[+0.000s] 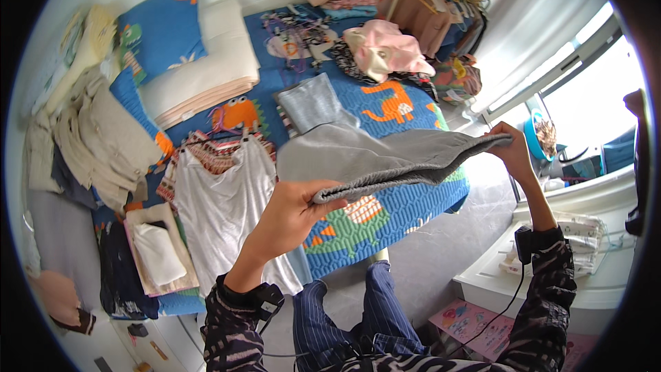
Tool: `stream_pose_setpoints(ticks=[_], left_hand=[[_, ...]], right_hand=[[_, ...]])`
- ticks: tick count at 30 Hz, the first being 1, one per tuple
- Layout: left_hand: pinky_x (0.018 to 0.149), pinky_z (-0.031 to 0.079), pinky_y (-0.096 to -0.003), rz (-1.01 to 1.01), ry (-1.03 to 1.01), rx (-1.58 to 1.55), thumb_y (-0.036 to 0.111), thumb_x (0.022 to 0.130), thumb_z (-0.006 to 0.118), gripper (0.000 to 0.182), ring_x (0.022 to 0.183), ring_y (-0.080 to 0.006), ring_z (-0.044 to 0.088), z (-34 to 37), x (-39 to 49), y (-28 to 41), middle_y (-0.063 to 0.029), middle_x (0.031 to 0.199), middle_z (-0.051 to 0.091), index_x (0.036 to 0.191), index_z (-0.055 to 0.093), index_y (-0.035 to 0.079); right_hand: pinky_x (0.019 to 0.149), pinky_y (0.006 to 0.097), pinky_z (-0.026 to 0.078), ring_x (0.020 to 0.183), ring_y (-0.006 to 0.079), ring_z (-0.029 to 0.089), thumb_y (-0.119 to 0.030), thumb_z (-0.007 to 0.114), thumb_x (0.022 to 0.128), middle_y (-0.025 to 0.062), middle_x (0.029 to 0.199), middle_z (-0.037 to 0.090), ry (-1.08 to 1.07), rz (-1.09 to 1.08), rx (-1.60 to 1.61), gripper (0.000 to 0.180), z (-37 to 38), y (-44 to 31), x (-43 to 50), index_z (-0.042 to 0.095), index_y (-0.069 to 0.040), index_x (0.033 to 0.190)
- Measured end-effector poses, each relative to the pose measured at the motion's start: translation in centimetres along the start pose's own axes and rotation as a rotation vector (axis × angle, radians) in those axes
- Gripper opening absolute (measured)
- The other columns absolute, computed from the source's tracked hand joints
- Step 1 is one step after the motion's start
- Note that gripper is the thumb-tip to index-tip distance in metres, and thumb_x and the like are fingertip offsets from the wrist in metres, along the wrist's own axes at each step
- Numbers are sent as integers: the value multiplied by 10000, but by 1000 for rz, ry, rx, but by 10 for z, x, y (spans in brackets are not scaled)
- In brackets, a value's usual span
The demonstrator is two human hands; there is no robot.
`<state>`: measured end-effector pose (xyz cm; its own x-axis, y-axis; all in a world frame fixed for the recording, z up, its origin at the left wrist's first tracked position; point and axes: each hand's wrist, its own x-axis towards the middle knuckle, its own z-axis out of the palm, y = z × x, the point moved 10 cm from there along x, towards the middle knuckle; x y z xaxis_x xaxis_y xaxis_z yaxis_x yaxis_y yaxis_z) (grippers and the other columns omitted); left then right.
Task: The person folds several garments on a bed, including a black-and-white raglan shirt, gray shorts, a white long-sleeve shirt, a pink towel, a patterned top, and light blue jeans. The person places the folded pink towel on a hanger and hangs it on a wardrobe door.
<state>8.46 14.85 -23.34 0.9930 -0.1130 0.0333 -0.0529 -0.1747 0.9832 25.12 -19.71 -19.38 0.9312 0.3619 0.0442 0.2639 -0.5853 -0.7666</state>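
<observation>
A grey garment [372, 155] is stretched out over the front of the bed, its ribbed edge towards me. My left hand [292, 214] pinches one end of that edge between thumb and fingers. The other end is held by my right hand [508, 150], out to the right near the window. Behind it lies a folded light grey garment [310, 102]. A white sleeveless top [222, 191] is spread to the left of my left hand, over a red and white patterned garment [209, 157].
Blue dinosaur bedding [392, 232] covers the bed. A folded quilt [222, 57], a pillow [162, 31], a pile of hangers [299, 31] and a pink garment [384, 49] lie farther back. Beige clothes [103, 139] are heaped at left; a white cabinet [485, 279] stands at right.
</observation>
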Motion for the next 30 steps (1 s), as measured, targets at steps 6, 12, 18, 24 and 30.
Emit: stream_pose_setpoints(ticks=[6,12,18,24,30], left_hand=[[474,297,-236,-103,63,-87,266,875,632,296,536,-29,361,76,50,2,25,573,477,969,624,-14],[588,361,-205,-167,285,-163,268,900,596,297,655,-37,441,118,118,-49,39,729,561,941,614,-25],[656,443,-273,-504,484,136,221,882,606,286,725,-129,560,124,164,-249,-64,854,629,1039,577,-16],[772,478,-385,-771,571,353,234,775,690,505,825,-293,629,146,133,-405,-147,891,663,1207,490,65],[851,449,-406,-597,454,573,228,777,678,623,930,-340,596,164,180,-409,-180,1021,634,1326,390,171]], right_hand=[[754,235,461,838,91,564,-41,587,854,56,928,610,217,-120,123,196,-90,39,-15,523,3,1034],[736,250,429,852,79,512,-160,605,866,38,890,574,34,-152,63,262,-101,117,71,509,-1,1052],[695,355,459,767,244,594,-259,618,842,140,886,633,-100,-64,-135,385,-17,265,170,529,-27,1136],[675,439,488,751,354,626,-201,559,842,184,797,638,-133,49,-240,186,70,378,90,625,-46,920],[711,434,493,778,347,622,-247,523,839,144,810,647,-655,149,-77,199,206,367,-70,618,-92,920]])
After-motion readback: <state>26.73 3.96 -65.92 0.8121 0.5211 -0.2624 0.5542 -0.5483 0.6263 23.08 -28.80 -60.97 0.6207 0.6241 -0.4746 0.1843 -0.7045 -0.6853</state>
